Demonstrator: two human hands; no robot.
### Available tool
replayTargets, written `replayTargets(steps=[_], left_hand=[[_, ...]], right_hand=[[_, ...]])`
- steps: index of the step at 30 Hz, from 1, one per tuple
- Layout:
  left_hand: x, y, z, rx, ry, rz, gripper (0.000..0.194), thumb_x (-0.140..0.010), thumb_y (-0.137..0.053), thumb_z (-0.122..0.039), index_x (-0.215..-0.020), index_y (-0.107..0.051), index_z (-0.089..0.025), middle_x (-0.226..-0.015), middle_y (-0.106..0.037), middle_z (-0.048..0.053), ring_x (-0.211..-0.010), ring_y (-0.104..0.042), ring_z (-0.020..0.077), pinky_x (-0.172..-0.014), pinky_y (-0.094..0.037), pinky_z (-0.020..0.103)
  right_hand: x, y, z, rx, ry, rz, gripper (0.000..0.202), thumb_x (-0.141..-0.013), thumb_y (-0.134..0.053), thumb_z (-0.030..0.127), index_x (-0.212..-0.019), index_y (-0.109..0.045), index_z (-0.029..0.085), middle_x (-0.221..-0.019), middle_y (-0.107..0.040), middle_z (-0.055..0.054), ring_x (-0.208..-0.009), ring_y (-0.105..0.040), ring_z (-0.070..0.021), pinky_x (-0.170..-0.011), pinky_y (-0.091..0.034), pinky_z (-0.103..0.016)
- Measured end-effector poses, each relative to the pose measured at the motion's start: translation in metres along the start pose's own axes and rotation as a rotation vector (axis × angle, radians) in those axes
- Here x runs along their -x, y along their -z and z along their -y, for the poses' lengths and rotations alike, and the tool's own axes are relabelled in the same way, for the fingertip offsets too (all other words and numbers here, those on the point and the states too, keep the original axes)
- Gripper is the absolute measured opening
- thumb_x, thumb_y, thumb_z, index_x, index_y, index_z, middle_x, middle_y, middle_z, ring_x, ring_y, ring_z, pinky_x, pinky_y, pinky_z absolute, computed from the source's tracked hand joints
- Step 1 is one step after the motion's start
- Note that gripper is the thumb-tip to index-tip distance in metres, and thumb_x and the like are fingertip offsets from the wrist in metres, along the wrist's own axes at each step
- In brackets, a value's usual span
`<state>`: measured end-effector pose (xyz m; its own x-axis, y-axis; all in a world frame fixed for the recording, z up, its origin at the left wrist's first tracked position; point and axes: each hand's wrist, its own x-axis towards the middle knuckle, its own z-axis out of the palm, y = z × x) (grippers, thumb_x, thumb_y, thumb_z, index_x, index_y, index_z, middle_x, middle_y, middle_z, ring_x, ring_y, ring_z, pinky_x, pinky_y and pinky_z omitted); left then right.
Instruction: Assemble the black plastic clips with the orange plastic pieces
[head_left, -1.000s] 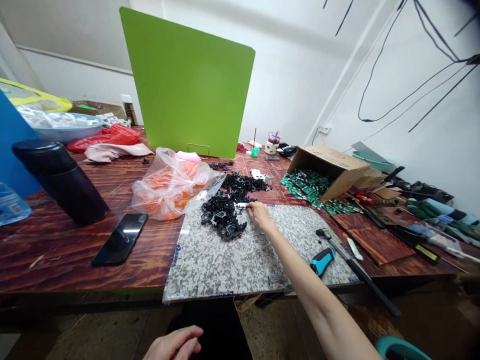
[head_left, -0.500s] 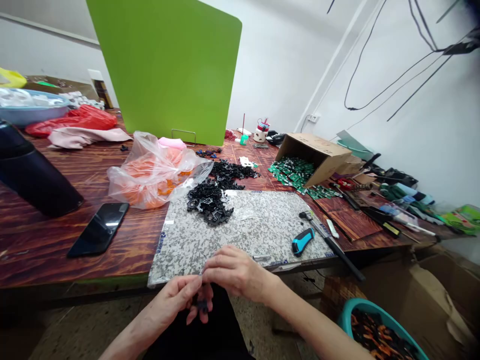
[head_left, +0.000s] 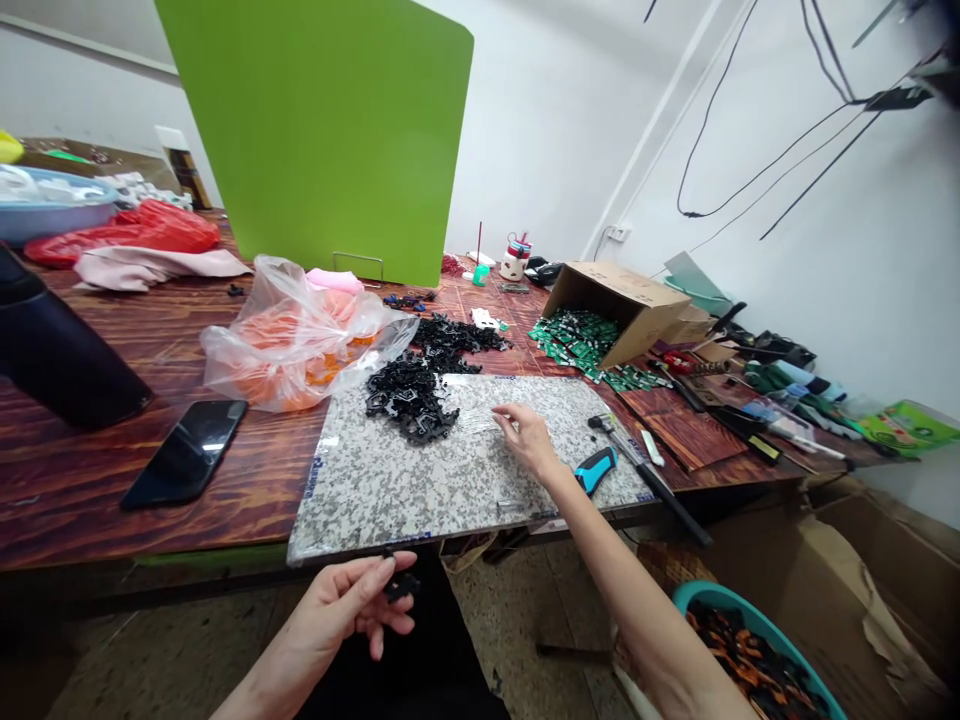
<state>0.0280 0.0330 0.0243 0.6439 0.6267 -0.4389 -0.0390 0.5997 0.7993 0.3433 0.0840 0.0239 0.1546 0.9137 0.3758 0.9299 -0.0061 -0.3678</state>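
Observation:
Low in the view, in front of the table edge, my left hand (head_left: pixel 352 600) holds a small black plastic part (head_left: pixel 401 585) between thumb and fingers. My right hand (head_left: pixel 523 435) reaches over the speckled board (head_left: pixel 390 490), its fingers apart beside thin clear pins or wires (head_left: pixel 478 420) lying there. Nothing shows between its fingers. A heap of black plastic parts (head_left: pixel 412 398) sits at the board's back left. Near my right forearm lies a blue and black tool handle (head_left: pixel 596 470).
A phone (head_left: pixel 185 453), a dark bottle (head_left: pixel 67 350) and a plastic bag of orange parts (head_left: pixel 289 340) stand left. Right are a tipped carton (head_left: pixel 645 290) with green pieces, a hammer (head_left: pixel 652 475) and, lower, a teal basin (head_left: pixel 686 597).
My right hand has left my left hand and moved forward onto the board, opening. My left hand stays low with the black part, and the view has shifted slightly.

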Motion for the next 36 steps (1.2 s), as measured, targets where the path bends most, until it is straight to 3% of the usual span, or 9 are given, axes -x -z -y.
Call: replayTargets(steps=[4,8,15,23,26,30,33,36], left_hand=[[-0.002,-0.004,0.004,0.027,-0.029,-0.054,0.048,-0.067,-0.074,-0.05,-0.096,-0.072,-0.012,-0.067,-0.075,0.01,-0.061,-0.071,0.021,-0.042,-0.045,0.019],[0.003,-0.002,0.002,0.022,-0.054,-0.068,0.049,-0.07,-0.072,-0.05,-0.101,-0.071,-0.012,-0.072,-0.076,0.012,-0.066,-0.072,0.0224,-0.047,-0.048,0.021],[0.012,0.014,0.003,0.038,-0.013,-0.065,0.043,-0.077,-0.067,-0.044,-0.106,-0.069,-0.013,-0.087,-0.077,0.013,-0.081,-0.072,0.0257,-0.067,-0.053,0.029],[0.009,0.001,-0.003,0.095,-0.069,-0.089,0.044,-0.074,-0.069,-0.044,-0.105,-0.07,-0.013,-0.095,-0.075,0.013,-0.092,-0.07,0.0312,-0.082,-0.053,0.041],[0.007,-0.006,-0.003,0.125,-0.14,-0.158,0.042,-0.076,-0.067,-0.042,-0.106,-0.069,-0.013,-0.099,-0.075,0.013,-0.094,-0.069,0.031,-0.084,-0.052,0.041],[0.004,-0.015,-0.002,0.166,-0.252,-0.241,0.04,-0.077,-0.068,-0.039,-0.105,-0.07,-0.012,-0.101,-0.074,0.012,-0.093,-0.069,0.0294,-0.085,-0.053,0.04],[0.002,-0.021,-0.001,0.169,-0.309,-0.257,0.04,-0.078,-0.067,-0.038,-0.107,-0.069,-0.011,-0.096,-0.075,0.011,-0.092,-0.07,0.0274,-0.088,-0.052,0.039],[0.001,-0.024,0.0,0.171,-0.355,-0.251,0.041,-0.079,-0.066,-0.037,-0.112,-0.068,-0.012,-0.098,-0.075,0.01,-0.093,-0.069,0.026,-0.093,-0.049,0.039]], right_hand=[[-0.028,-0.02,0.003,0.06,0.024,0.086,0.027,-0.091,-0.049,0.023,-0.115,-0.061,0.022,-0.119,-0.061,-0.008,-0.108,-0.053,-0.0215,-0.092,-0.038,-0.033],[-0.029,-0.032,0.012,0.092,0.072,0.175,0.024,-0.092,-0.049,0.025,-0.113,-0.062,0.025,-0.121,-0.06,-0.004,-0.109,-0.052,-0.0204,-0.091,-0.036,-0.032],[0.014,-0.006,0.009,0.147,0.073,0.182,0.015,-0.09,-0.053,0.024,-0.101,-0.064,0.021,-0.105,-0.065,-0.007,-0.101,-0.054,-0.0224,-0.088,-0.034,-0.034],[0.019,0.008,0.021,0.09,0.1,0.103,0.007,-0.086,-0.058,0.021,-0.087,-0.064,0.021,-0.096,-0.068,-0.005,-0.097,-0.057,-0.022,-0.087,-0.035,-0.035],[0.027,0.011,0.041,0.005,0.113,0.052,0.011,-0.089,-0.054,0.025,-0.088,-0.064,0.02,-0.093,-0.068,-0.006,-0.09,-0.06,-0.0205,-0.083,-0.04,-0.033],[0.062,0.012,0.096,-0.365,0.089,-0.038,0.013,-0.088,-0.056,0.03,-0.088,-0.065,0.021,-0.083,-0.069,-0.003,-0.07,-0.062,-0.0151,-0.067,-0.048,-0.027],[0.094,0.009,0.137,-0.629,0.054,0.022,0.009,-0.086,-0.059,0.026,-0.089,-0.067,0.022,-0.081,-0.07,-0.001,-0.067,-0.064,-0.0143,-0.062,-0.051,-0.025],[0.115,-0.001,0.16,-0.709,0.024,0.054,0.009,-0.085,-0.058,0.022,-0.088,-0.067,0.022,-0.077,-0.07,-0.001,-0.063,-0.064,-0.014,-0.058,-0.051,-0.024]])
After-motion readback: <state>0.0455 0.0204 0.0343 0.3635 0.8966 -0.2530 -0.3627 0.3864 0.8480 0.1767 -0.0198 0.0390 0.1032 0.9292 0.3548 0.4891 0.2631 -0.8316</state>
